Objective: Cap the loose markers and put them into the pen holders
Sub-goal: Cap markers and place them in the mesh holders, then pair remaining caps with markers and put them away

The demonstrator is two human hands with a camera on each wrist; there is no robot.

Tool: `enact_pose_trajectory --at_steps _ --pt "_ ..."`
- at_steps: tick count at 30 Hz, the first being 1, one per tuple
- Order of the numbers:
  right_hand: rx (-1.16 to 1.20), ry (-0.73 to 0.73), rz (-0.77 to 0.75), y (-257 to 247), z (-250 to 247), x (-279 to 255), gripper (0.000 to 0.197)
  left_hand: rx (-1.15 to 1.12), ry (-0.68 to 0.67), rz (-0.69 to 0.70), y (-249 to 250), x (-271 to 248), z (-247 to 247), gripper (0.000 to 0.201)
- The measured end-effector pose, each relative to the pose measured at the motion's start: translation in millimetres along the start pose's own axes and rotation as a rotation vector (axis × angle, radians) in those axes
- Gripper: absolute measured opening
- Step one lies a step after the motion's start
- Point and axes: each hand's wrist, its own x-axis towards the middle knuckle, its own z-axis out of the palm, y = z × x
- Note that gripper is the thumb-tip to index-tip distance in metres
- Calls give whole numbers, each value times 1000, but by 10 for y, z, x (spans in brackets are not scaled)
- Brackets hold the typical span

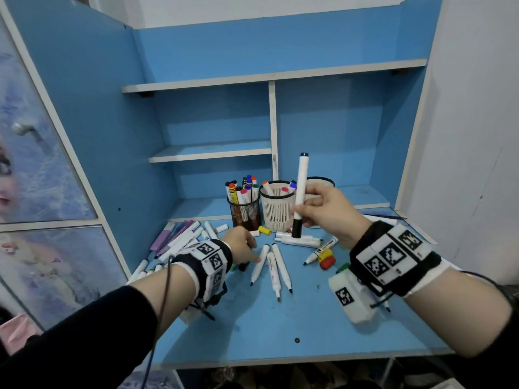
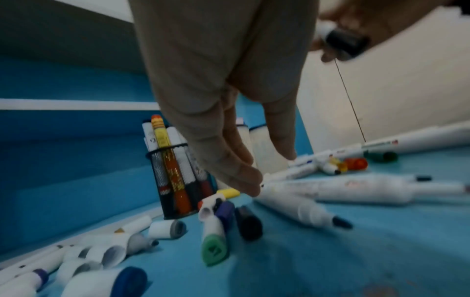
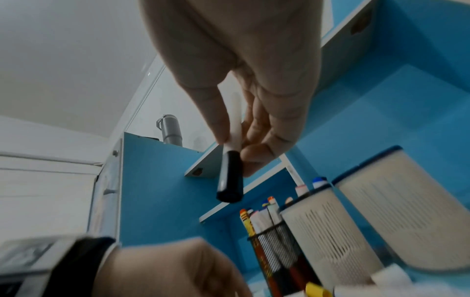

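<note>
Nearest, at the lower middle of the head view, the blue desk runs bare up to a fan of three uncapped white markers lying just below frame centre, tips pointing toward the bottom edge. The left hand reaches in from the lower left, fingers straight and a little apart, their tips down at the leftmost of those three markers; in the left wrist view the fingertips meet the butt ends of the markers, gripping nothing. Just under that hand lie loose caps: a green cap, a dark blue one and a black one side by side, and a yellow cap further up. A heap of more markers lies at the left of the desk against the side panel. Right of centre, a red cap and a yellow piece lie touching beside another uncapped marker.

The right hand, right of centre, pinches a white capped marker between thumb and fingers, upright, its black cap at the lower end, above the desk.

Behind, the black mesh holder is full of capped markers; touching its right side stands the white holder with a few markers. A second white holder stands further right, mostly hidden behind the right hand in the head view.
</note>
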Motion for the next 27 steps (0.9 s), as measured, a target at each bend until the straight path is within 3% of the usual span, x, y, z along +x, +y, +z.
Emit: enact_pose_trajectory --at_steps 10,13,15,19,22,27 --pt "-77 134 -103 -209 -35 538 90 299 -115 -77 251 312 136 26" --pt "-99 172 -149 -167 -47 597 110 294 -109 -112 271 291 109 34" --pt "-133 197 -189 -119 -56 623 117 241 -124 -127 251 265 58 24" --pt "-170 239 -249 -52 -77 665 105 -64 -76 -105 163 92 -94 65" --pt "-145 279 -258 -35 -70 714 94 -317 -31 -73 107 -162 -218 57" --pt "-93 371 -308 -26 72 811 71 -731 16 -130 -36 -611 -260 31"
